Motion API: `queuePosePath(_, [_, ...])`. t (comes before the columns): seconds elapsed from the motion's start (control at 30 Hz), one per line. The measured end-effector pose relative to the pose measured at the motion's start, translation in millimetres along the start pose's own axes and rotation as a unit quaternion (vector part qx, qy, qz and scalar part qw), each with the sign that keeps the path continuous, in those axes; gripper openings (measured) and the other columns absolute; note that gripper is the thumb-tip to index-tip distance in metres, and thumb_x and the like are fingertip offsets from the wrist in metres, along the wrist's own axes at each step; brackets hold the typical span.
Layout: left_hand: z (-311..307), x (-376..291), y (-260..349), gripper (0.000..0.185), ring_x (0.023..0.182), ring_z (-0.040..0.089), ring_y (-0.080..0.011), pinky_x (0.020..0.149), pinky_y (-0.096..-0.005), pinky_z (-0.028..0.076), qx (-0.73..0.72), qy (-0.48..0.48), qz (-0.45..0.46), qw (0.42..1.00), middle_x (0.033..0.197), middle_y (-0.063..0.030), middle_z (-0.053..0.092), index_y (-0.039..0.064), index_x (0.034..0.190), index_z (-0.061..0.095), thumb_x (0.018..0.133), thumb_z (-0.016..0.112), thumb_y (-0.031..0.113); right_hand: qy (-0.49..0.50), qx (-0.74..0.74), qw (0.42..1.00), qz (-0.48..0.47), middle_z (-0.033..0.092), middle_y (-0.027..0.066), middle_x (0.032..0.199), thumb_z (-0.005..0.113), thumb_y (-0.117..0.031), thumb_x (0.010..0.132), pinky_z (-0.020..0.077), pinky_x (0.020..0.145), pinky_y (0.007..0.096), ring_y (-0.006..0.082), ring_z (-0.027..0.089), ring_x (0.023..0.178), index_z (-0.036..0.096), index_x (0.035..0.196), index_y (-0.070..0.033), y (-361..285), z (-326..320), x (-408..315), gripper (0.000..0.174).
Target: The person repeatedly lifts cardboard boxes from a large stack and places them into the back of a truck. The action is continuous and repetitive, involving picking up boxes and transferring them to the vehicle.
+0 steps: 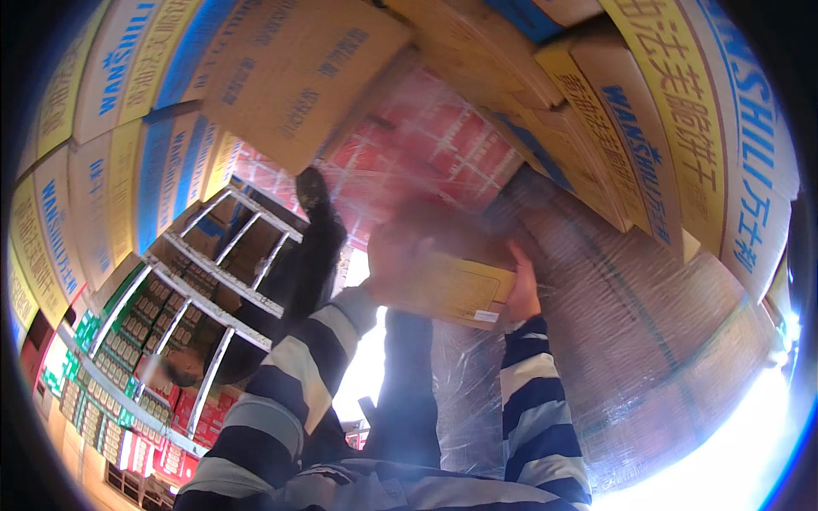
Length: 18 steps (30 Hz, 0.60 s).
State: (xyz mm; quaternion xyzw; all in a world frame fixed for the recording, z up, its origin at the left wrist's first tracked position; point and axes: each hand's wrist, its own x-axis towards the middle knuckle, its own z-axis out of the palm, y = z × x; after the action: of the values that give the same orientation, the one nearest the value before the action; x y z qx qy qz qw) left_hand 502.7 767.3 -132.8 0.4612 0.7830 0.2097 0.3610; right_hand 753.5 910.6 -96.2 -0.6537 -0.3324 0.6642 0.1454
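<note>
A cardboard carton (460, 287) with a yellow side panel and a small white label is held in front of me, tilted. My right hand (525, 287) grips its right end, with fingers up along the edge. At the carton's left end is my left hand (381, 281), blurred by motion and partly lost in haze. Beyond the carton lie red printed packs under clear plastic film (422, 140). To the right stands a film-wrapped stack of brown cartons (613, 313), close to my right forearm.
Large yellow, blue and brown cartons rise at left (115, 185) and right (677, 121). One brown carton (287, 70) juts out above. A metal ladder (217, 326) stands left, with a dark-clothed leg (313, 249) beside it. Behind it a person (185, 367) shows partly, near green-and-red packs (128, 345).
</note>
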Motion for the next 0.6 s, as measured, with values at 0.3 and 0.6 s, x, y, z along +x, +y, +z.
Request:
queuePosePath(0.3, [22, -101, -59, 0.040, 0.104, 0.065, -0.0282, 0.090, -0.0427, 0.051, -0.439, 0.092, -0.438, 0.779, 0.110, -0.0124, 0.069, 0.003, 0.122, 0.066, 0.094, 0.065, 0.032, -0.111, 0.127, 0.939, 0.299, 0.061, 0.0091, 0.142, 0.054, -0.047, 0.105, 0.0517, 0.105, 0.0411, 0.0260, 0.061, 0.128, 0.051, 0.148, -0.011, 2, 31, -20, 0.056])
queuePosePath(0.6, [-7, -186, -79, 0.049, 0.109, 0.066, -0.0183, 0.095, -0.0346, 0.053, -0.593, -0.069, -0.478, 0.644, 0.121, -0.0073, 0.070, 0.000, 0.133, 0.062, 0.102, 0.055, 0.037, -0.070, 0.028, 0.924, 0.375, 0.067, 0.0114, 0.130, 0.057, -0.050, 0.100, 0.0546, 0.099, 0.0445, 0.0270, 0.066, 0.118, 0.055, 0.144, -0.009, -24, 45, -100, 0.060])
